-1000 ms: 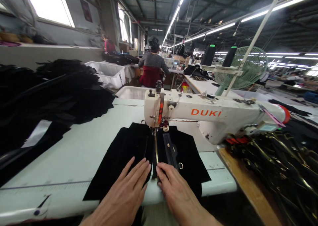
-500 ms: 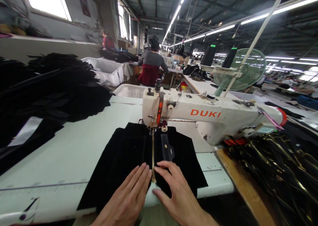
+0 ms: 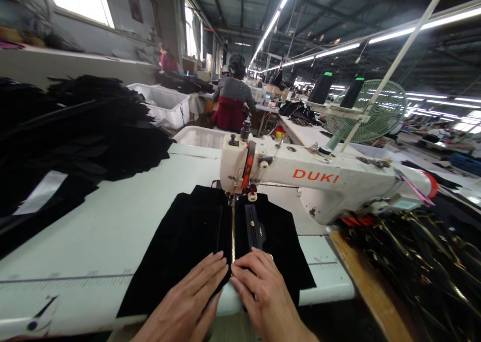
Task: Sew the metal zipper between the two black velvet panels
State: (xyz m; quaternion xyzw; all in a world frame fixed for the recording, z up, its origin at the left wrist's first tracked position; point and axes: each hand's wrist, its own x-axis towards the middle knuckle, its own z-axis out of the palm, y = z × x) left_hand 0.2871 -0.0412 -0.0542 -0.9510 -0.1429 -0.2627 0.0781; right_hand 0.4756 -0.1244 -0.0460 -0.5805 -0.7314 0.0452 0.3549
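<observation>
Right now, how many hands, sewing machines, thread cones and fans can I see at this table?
Bare hands flat on the black velvet fabric: 2, the left hand and the right hand
White DUKI sewing machine: 1
Dark thread cones: 2
Green wire-cage fan: 1
Total: 6

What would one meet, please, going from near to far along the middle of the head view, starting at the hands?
Left hand and right hand flat on the black fabric → gold zipper → DUKI sewing machine head → white bin → seated person in a red skirt.
</observation>
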